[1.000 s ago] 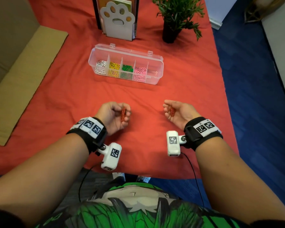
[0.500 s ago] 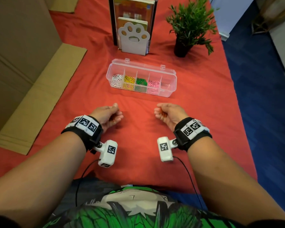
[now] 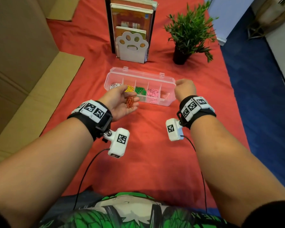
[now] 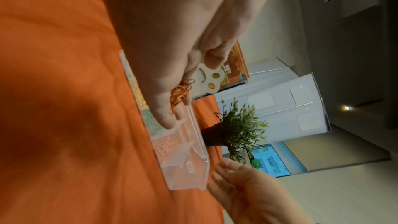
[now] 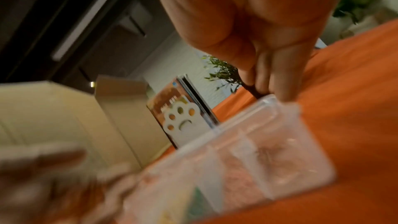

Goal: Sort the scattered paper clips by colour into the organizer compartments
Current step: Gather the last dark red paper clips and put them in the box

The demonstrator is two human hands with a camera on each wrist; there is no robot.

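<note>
A red cloth (image 3: pixel 146 137) covers the worktop, blue floor (image 3: pixel 262 96) along its right edge. The organizer (image 3: pixel 169 89) sits mid-worktop; left hand (image 3: pixel 120 102) cups orange paper clips (image 3: pixel 130 102) in loosely curled fingers, right hand (image 3: pixel 185 88) clenched at its right end.

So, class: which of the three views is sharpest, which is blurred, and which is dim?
Head view: sharp and evenly lit, its edges bowed by the wide lens. Right wrist view: motion-blurred, smearing the organizer and left hand. Left wrist view: dimmer, with the orange paper clips still legible.
</note>
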